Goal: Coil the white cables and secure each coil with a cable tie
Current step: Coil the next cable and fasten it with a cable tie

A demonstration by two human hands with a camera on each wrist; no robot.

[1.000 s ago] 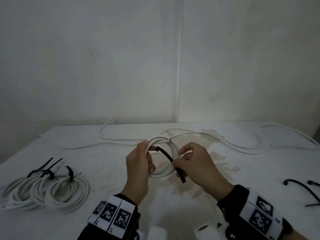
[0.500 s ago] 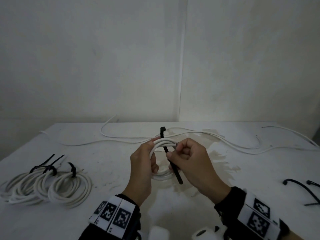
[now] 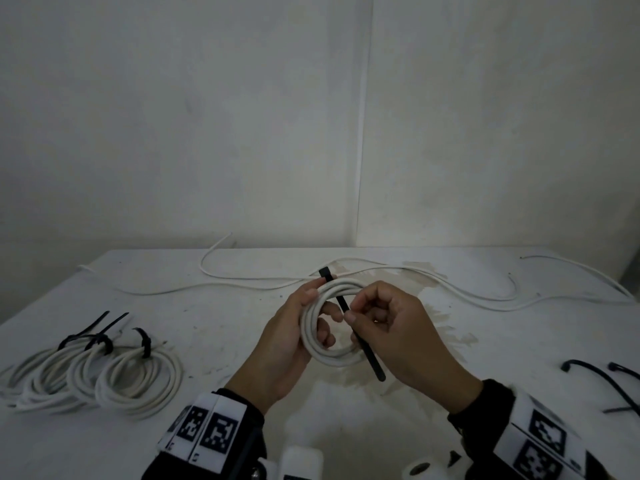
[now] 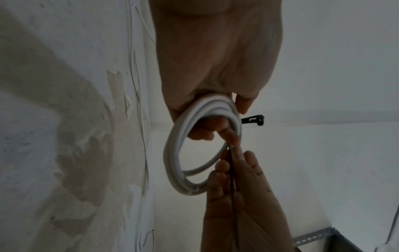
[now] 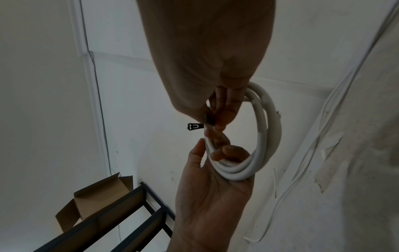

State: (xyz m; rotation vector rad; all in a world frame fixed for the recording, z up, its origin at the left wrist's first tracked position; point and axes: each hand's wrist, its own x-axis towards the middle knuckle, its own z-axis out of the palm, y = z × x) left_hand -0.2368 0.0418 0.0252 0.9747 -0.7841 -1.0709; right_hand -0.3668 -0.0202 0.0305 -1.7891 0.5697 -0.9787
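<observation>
White desk [image 3: 450, 403] against a plain wall: above its middle, the left hand [image 3: 280, 348] has its grip wrapped round a cable coil [image 3: 313, 336], while the right hand [image 3: 398, 336] pinches a black cable tie [image 3: 363, 344] crossing that coil.

White table [image 3: 242, 427]: cables [image 3: 242, 284], tied coils [image 3: 104, 379]

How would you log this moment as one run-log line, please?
left hand grips white coil | right hand pinches black cable tie | tie not yet looped shut
</observation>
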